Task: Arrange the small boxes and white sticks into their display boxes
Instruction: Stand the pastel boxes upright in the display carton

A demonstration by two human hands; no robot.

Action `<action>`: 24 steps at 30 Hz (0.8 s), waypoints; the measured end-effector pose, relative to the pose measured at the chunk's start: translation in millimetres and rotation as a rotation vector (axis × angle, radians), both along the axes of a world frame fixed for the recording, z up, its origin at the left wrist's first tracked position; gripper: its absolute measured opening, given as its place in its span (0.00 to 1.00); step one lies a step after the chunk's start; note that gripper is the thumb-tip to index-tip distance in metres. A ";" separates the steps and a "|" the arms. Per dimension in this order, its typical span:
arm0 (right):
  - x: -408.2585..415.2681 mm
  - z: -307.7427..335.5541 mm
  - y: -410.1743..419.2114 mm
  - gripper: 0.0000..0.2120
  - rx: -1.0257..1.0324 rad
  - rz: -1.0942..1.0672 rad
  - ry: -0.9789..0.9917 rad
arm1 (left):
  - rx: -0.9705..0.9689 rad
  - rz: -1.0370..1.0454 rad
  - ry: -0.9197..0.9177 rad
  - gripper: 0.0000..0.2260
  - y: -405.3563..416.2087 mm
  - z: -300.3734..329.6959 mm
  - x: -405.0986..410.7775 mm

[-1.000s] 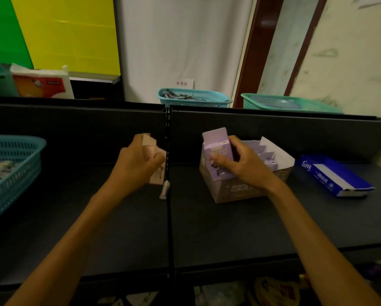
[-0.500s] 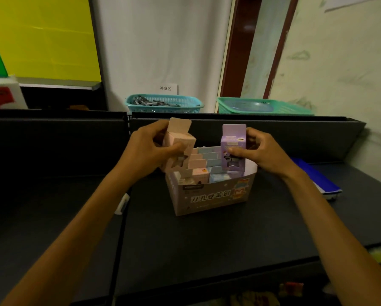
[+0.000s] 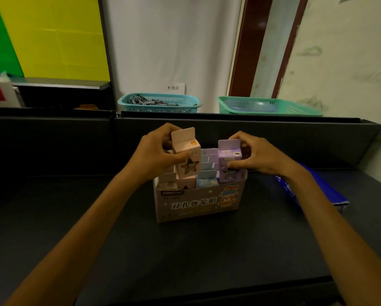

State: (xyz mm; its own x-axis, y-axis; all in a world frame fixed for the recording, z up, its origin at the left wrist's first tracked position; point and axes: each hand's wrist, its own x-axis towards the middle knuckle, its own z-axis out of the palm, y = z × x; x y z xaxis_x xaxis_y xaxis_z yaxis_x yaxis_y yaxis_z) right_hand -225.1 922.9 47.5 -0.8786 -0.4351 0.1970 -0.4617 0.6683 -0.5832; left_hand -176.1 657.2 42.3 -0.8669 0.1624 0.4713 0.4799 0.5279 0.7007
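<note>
Both hands grip one small carton each: our left hand [image 3: 156, 157] curls its fingers and thumb round the pink box [image 3: 186, 154], and our right hand [image 3: 259, 156] pinches the purple box [image 3: 229, 161] between thumb and fingers. We work over the dark shelf [image 3: 185, 250], with the blue pack [image 3: 310, 191] lying at its right and two plastic baskets behind the back wall. The display box [image 3: 198, 203] stands at mid-shelf, its rows already well filled with small cartons. We hold the pink box clear above the left rows; the purple box sits lower, its base apparently entering the right front row. No white sticks are visible in this view. We judge insertion to be the current step. Risks from here: a tilted carton may catch on the raised flaps of its neighbours and crush them; downward force on a misaligned carton may buckle the display box wall; and, since neither hand steadies the display box, an off-centre push may slide or tip it.
</note>
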 end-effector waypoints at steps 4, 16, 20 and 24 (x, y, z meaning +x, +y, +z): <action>-7.6 0.3 0.0 0.22 0.061 0.043 -0.066 | -0.067 -0.002 -0.025 0.21 4.1 -5.1 -3.8; -17.7 -12.4 1.8 0.18 0.357 0.055 -0.061 | -0.177 -0.017 -0.135 0.21 16.0 -4.6 -8.2; -16.8 -11.9 -1.6 0.18 0.404 0.051 -0.020 | -0.183 -0.019 -0.159 0.21 16.5 -6.2 -10.0; -16.4 -12.1 -3.0 0.20 0.432 0.044 -0.006 | -0.216 0.007 -0.156 0.21 9.6 -5.8 -10.3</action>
State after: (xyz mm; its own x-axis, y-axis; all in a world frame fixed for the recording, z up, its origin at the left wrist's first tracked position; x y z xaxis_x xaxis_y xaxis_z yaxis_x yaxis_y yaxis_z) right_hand -241.6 919.9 35.5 -0.8580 -0.5134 -0.0165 -0.4926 0.8315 -0.2568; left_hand -186.3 666.9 36.5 -0.9278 0.2385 0.2868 0.3706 0.6765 0.6364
